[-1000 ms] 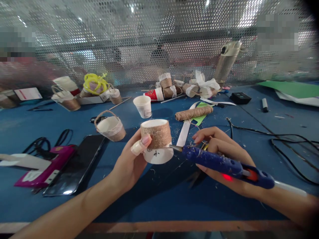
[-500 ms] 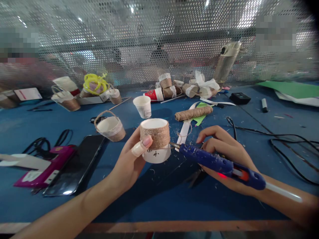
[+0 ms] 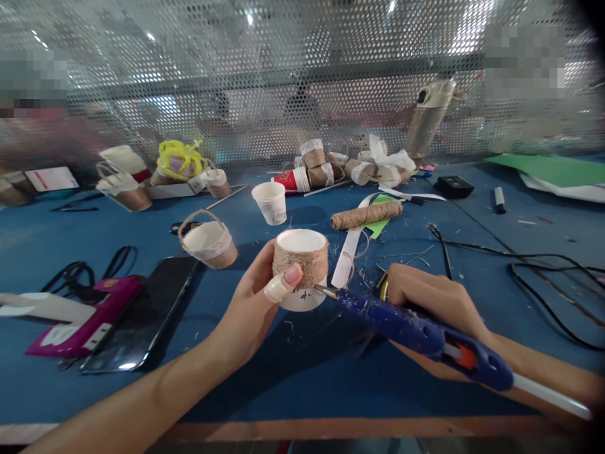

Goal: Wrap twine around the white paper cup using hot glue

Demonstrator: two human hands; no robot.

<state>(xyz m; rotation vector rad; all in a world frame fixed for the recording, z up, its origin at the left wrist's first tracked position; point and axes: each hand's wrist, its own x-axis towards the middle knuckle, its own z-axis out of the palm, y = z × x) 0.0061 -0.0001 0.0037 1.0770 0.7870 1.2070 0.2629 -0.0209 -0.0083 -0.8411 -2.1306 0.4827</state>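
Note:
My left hand [image 3: 258,293] is closed round a paper cup [image 3: 302,301] wrapped in brown twine over its upper part, its white rim and lower band bare. The thumb, with a pale bandage on it, presses on the twine. In my right hand [image 3: 432,296] is a blue hot glue gun [image 3: 401,325], a clear glue stick [image 3: 551,394] sticking out of its back end. Its metal nozzle meets the cup at the lower edge of the twine. Something with a yellow rim shows beside the right fingers. A twine roll [image 3: 366,215] lies behind, on green paper.
Nearby stand a white paper cup [image 3: 270,203] and a small twine-handled basket [image 3: 210,244]. A smartphone [image 3: 142,315] and a magenta power strip [image 3: 89,315] lie left. Finished-looking baskets, red cups [image 3: 290,181] and a bottle [image 3: 430,116] line the back mesh. Black cable [image 3: 520,265] lies right.
The cup has shifted slightly right in my left hand. My right fingers have curled in closer round the glue gun, whose nozzle has moved slightly left and down along the twine's edge.

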